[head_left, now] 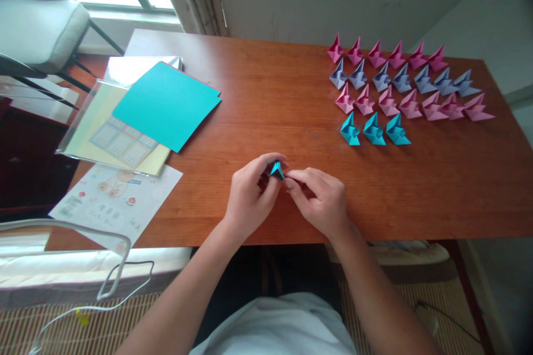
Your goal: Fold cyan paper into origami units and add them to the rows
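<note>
A small folded turquoise paper (277, 170) is held above the near side of the table. My left hand (253, 191) is closed around it, with thumb and fingers pressing its sides, so much of the paper is hidden. Against the paper's right tip, my right hand (322, 199) pinches with thumb and forefinger. Off to the right stand three finished turquoise origami pieces (375, 130) in a row. Behind them are rows of pink pieces (388, 101), lavender pieces (381, 77) and deep magenta pieces (377, 54), all with pointed tips.
Turquoise paper sheets (169, 105) lie at the left on a clear packet of pale yellow paper (95, 127). A white printed sheet (120, 199) rests at the table's (258, 105) left front. A white cable (83, 309) and a chair (45, 22) are beyond the left side.
</note>
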{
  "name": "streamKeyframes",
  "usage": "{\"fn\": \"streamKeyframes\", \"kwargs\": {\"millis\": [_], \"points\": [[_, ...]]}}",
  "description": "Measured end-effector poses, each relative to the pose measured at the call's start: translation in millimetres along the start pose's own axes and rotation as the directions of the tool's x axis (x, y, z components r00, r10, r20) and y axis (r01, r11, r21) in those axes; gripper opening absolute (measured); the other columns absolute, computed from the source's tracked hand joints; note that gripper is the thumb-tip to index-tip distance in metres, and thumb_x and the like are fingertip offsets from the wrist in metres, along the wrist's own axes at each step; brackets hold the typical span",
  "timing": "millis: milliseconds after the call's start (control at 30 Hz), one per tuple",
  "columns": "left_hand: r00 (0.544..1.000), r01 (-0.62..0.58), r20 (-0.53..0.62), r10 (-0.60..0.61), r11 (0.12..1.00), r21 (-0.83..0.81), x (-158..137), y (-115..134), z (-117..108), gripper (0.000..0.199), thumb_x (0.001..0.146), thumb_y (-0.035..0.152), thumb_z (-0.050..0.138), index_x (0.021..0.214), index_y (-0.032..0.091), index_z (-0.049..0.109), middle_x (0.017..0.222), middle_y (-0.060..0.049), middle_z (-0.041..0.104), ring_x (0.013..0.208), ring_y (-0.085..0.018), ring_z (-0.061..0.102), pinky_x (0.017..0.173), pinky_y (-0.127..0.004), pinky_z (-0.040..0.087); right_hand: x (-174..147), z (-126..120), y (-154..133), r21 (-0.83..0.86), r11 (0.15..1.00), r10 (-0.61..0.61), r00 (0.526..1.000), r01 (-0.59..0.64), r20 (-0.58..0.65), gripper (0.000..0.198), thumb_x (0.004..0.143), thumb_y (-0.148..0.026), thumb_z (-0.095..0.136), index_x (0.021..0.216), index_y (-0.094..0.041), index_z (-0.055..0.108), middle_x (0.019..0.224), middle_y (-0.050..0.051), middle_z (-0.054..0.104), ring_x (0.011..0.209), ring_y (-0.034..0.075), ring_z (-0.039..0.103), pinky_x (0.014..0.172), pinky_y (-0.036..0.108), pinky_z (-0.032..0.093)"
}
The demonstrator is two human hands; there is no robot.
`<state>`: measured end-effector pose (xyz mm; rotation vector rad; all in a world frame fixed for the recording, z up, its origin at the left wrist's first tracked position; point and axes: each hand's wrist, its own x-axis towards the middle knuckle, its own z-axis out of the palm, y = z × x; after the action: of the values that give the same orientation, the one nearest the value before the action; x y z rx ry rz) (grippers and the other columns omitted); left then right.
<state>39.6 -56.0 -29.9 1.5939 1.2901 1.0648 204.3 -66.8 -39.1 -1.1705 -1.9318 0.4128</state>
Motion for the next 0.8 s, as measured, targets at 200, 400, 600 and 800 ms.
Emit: {"fn": "streamKeyframes", "kwargs": {"millis": [200,400,600,800], "points": [[0.998,0.04,-0.051,-0.046,0.993,-0.108,1.3,-1.3,-0.9,0.021,0.083,0.01,0.059,0.1,0.018,0.069,0.091,-0.002,0.076,0.081,-0.016,0.072,0.073,-0.024,0.056,0.2,0.0,-1.0,0.009,1.0,-0.016,1.0,0.016,-0.001,0.004,0.096,-0.02,0.064,0.094,-0.02,0.068,0.08,0.002,0.075,0.069,0.014,0.067,0.069,0.027,0.05],[0.994,0.056,-0.092,-0.064,0.994,-0.093,1.8,0.5,-2.3,0.019,0.077,0.007,0.062,0.09,0.018,0.07,0.083,0.0,0.074,0.077,-0.015,0.072,0.07,-0.023,0.056,-0.2,-1.0,-1.6,0.039,0.999,-0.015,0.999,0.014,0.034,0.006,0.097,-0.023,0.064,0.098,-0.02,0.068,0.08,0.002,0.074,0.067,0.014,0.065,0.067,0.027,0.049],[0.998,0.009,-0.058,-0.009,1.0,0.005,-0.3,1.7,-1.0,0.025,0.079,0.004,0.059,0.096,0.019,0.071,0.09,0.001,0.077,0.078,-0.013,0.073,0.069,-0.019,0.055,-2.0,-1.2,-0.9,0.008,1.0,0.003,0.999,-0.003,0.04,0.012,0.097,-0.03,0.064,0.104,-0.02,0.067,0.08,0.002,0.074,0.068,0.015,0.067,0.067,0.028,0.05],[0.999,0.02,-0.034,-0.019,1.0,0.011,-0.5,2.0,-2.8,0.023,0.081,0.007,0.059,0.096,0.017,0.071,0.083,0.002,0.075,0.065,-0.01,0.067,0.061,-0.018,0.053,-3.0,2.4,0.3,-0.056,0.997,-0.044,0.999,0.044,-0.001,0.012,0.097,-0.022,0.061,0.106,-0.018,0.068,0.078,0.004,0.074,0.067,0.016,0.067,0.067,0.029,0.051]]}}
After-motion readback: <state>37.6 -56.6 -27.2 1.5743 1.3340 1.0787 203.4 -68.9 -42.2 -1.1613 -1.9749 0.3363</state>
